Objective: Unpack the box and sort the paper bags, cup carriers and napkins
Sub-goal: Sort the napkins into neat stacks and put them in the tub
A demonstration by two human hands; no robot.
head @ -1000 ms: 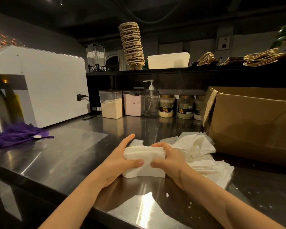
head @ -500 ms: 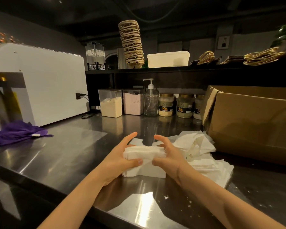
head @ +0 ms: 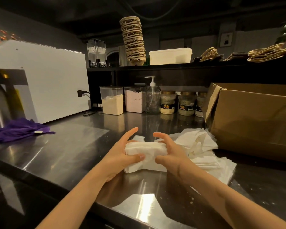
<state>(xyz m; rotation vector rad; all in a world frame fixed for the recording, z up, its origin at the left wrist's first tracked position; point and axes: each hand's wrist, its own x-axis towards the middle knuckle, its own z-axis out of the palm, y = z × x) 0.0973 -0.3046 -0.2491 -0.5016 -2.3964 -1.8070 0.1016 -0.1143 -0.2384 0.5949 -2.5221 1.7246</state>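
Observation:
A stack of white napkins (head: 145,148) is held just above the steel counter (head: 69,146) between both hands. My left hand (head: 120,154) grips its left end, thumb in front, forefinger raised. My right hand (head: 170,154) grips its right end. A loose heap of more napkins (head: 203,146) lies to the right, against the open cardboard box (head: 254,121). On the upper shelf stand a tall stack of cup carriers (head: 134,40) and flat paper bags with twisted handles (head: 267,52).
A white machine (head: 48,86) and a purple cloth (head: 18,131) sit at the left. Powder containers (head: 112,101), a pump bottle (head: 152,98) and jars (head: 168,103) line the back. A white lidded tub (head: 170,56) rests on the shelf.
Both hands have lifted the napkin stack slightly off the counter and squeezed its ends; my forefingers have come up off the top.

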